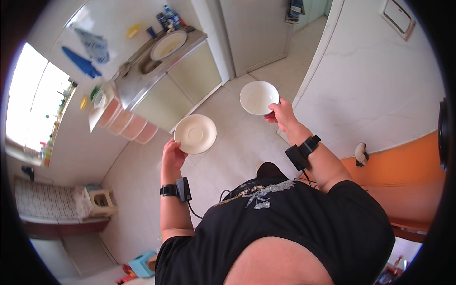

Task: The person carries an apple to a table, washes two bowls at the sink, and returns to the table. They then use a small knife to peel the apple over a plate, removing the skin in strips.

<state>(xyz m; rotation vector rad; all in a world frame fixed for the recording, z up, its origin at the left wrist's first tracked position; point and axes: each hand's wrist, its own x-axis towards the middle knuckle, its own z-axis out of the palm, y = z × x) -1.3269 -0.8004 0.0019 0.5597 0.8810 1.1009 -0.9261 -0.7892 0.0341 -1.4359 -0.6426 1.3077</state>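
Observation:
My left hand grips the near rim of a cream-coloured saucer with a ring in its middle. To its right and a little farther off, my right hand holds a white bowl by its lower right edge, thumb at the rim and the inside of the bowl facing the camera. Both dishes are apart from each other, held up over the tiled floor. Each wrist wears a black strap with a small box and a cable.
A counter with a sink and a large basin stands ahead to the left. Stacked translucent drawers adjoin it. A grey door is ahead, a white wall at right, a plastic stool at far left.

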